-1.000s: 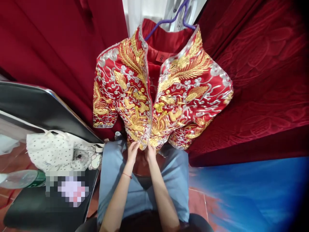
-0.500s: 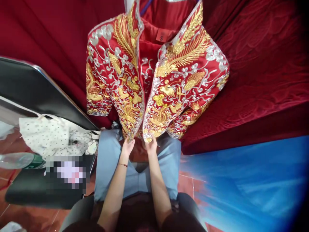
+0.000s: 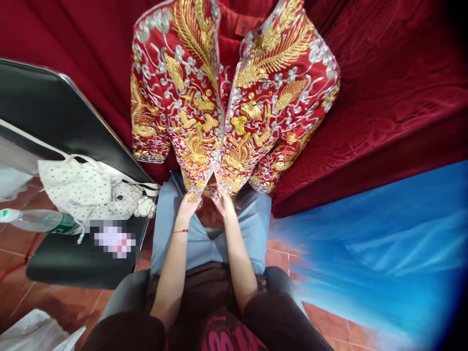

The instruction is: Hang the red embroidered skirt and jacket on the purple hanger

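Note:
A red jacket (image 3: 252, 117) with gold and silver embroidery hangs in front of me, its lower end over my lap. My left hand (image 3: 189, 204) is closed on the bottom corner of the front panel on the left. With my right hand (image 3: 223, 202) I grip the bottom corner of the other panel. Between the hands the two front edges meet higher up and part at the hem. A label (image 3: 244, 25) marked S shows inside the neck. Fingertips are partly hidden by the cloth.
On the left a black chair (image 3: 84, 270) bears a dotted white bag (image 3: 78, 187), a plastic bottle (image 3: 40, 220) and a blurred-out item. Dark red cloth (image 3: 380, 107) hangs behind and to the right. Blue cloth (image 3: 383, 263) spreads at lower right, and a plastic bag (image 3: 40, 331) lies at lower left.
The view has tilted down, so the jacket sits higher in it. The front edges have come together, narrowing the gap between the panels. Both hands still hold the hem corners.

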`<state>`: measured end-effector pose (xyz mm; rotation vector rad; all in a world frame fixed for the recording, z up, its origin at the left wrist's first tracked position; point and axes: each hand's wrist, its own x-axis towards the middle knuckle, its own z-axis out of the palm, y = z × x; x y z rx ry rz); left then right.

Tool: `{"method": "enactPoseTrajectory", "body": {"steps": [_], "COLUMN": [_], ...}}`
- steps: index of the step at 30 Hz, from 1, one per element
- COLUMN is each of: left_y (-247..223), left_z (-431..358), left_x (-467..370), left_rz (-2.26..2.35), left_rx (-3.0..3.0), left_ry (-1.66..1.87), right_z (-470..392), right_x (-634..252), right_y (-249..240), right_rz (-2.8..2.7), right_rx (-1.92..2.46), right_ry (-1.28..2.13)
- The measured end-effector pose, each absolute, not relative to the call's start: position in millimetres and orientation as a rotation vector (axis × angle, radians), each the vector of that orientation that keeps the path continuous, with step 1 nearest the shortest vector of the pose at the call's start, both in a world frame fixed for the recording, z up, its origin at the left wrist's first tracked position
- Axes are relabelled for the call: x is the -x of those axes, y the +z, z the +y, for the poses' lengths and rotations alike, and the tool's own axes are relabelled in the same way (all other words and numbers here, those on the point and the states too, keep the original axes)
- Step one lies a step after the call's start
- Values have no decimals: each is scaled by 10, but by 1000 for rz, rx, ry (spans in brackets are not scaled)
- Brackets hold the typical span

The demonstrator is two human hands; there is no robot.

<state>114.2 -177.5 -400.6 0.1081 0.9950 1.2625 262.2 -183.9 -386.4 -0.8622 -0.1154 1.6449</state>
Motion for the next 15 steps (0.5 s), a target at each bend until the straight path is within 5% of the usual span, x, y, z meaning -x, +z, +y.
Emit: {"method": "enactPoseTrajectory", "body": {"steps": [15], "left_y": [-3797], "left_z": [-2014], "left_x": [-1260], "left_rz": [908], "left_rx": [-338], "left_ry": [1154], "right_z": [-2404], "right_x": [-2440], "right_y": [-3779], "right_rz": [0], "right_rx": [871], "right_ry": [1536]}}
